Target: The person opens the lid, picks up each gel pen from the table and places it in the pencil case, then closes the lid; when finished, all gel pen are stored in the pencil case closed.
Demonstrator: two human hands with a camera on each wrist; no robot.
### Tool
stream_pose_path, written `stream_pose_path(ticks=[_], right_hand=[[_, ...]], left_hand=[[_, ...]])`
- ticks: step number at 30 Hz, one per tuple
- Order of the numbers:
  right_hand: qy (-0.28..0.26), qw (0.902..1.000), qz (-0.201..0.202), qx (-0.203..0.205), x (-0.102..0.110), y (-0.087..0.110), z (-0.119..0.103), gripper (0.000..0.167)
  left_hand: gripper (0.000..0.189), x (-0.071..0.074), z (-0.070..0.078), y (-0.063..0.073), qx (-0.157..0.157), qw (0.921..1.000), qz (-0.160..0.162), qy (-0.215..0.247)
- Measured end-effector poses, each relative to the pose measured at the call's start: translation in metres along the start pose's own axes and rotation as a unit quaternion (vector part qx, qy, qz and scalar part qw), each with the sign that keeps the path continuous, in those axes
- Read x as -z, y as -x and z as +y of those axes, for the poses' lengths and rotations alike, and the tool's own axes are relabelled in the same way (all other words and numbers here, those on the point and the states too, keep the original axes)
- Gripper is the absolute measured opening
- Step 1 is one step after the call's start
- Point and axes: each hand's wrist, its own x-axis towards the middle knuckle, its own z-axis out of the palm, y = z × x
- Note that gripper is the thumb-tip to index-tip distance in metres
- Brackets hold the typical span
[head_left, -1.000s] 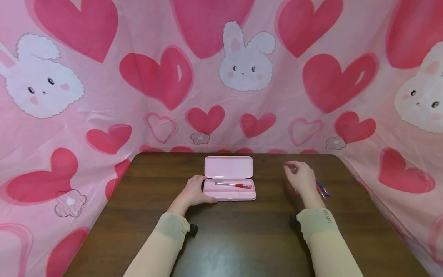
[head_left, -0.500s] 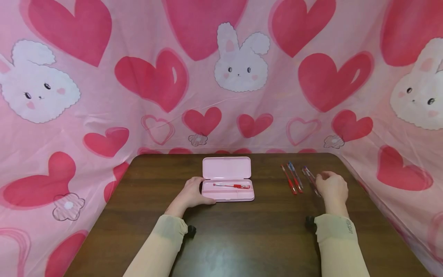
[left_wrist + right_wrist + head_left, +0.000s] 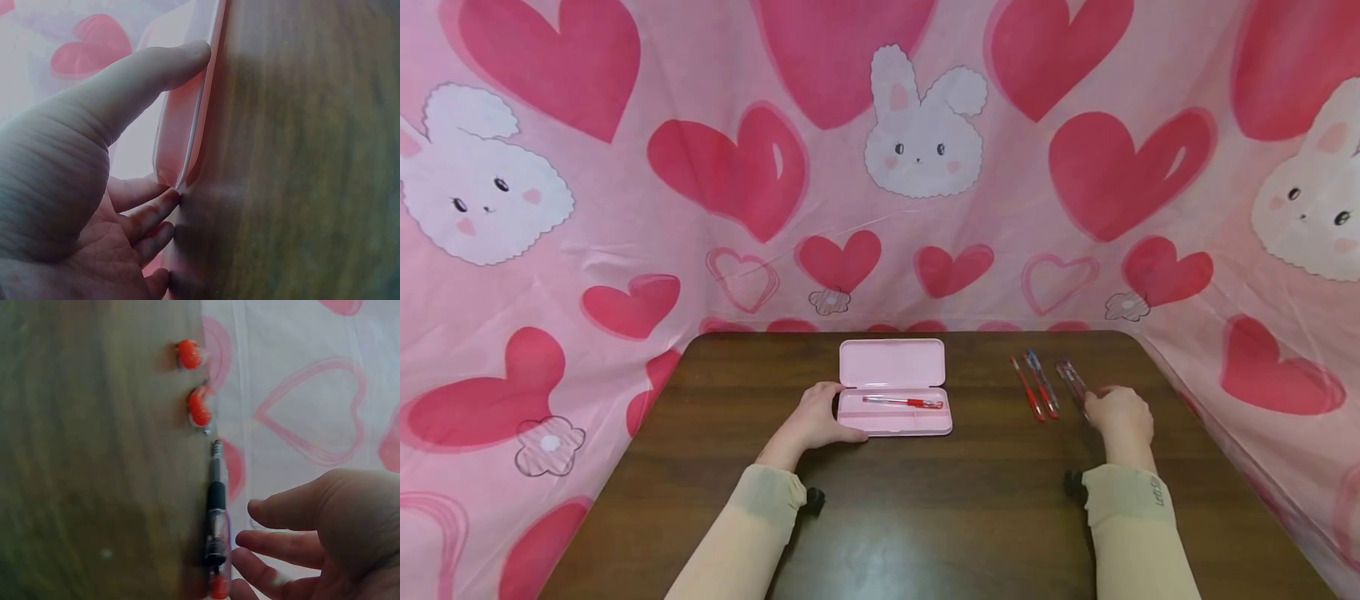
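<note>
A pink pencil case (image 3: 891, 363) lies with its lid raised at the middle of the far table. Inside its long compartment rests a clear pen with a red cap (image 3: 928, 403). My left hand (image 3: 812, 417) holds the case at its left end, thumb (image 3: 181, 62) on the front rim and fingers along the side. Over on the right, my right hand (image 3: 1122, 419) is beside the rightmost pens, thumb and fingertips apart. In the right wrist view, a clear pen with a black grip (image 3: 216, 497) and a red-ended pen (image 3: 219, 586) lie right by those fingertips.
Left of the right hand, a red pen (image 3: 1027, 388) and a pair of pens, one red (image 3: 1042, 387) and one blue-tipped (image 3: 1034, 363), lie on the brown wooden table (image 3: 925, 517). A pink heart-and-rabbit cloth (image 3: 1000, 217) surrounds the table's back and sides.
My right hand has moved right and toward me, from over the pens to beside the rightmost ones, uncovering the others. My left hand stays on the pencil case.
</note>
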Motion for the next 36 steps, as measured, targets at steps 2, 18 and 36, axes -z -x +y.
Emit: stream_pose_path(ticks=[2,18,36], right_hand=[[0.004,1.0,0.0,0.003,-0.003,-0.001,0.003,0.054],[-0.019,0.9998,0.01,-0.003,-0.009,-0.006,0.01,0.041],[-0.046,0.9714,0.103,0.209,-0.018,0.036,-0.092,0.032]], left_hand=[[0.107,0.0,0.0,-0.001,0.001,1.0,-0.001,0.002],[0.108,0.0,-0.001,-0.001,0.003,1.0,-0.003,0.003],[0.106,0.005,0.003,0.001,0.004,0.9999,-0.009,0.014]])
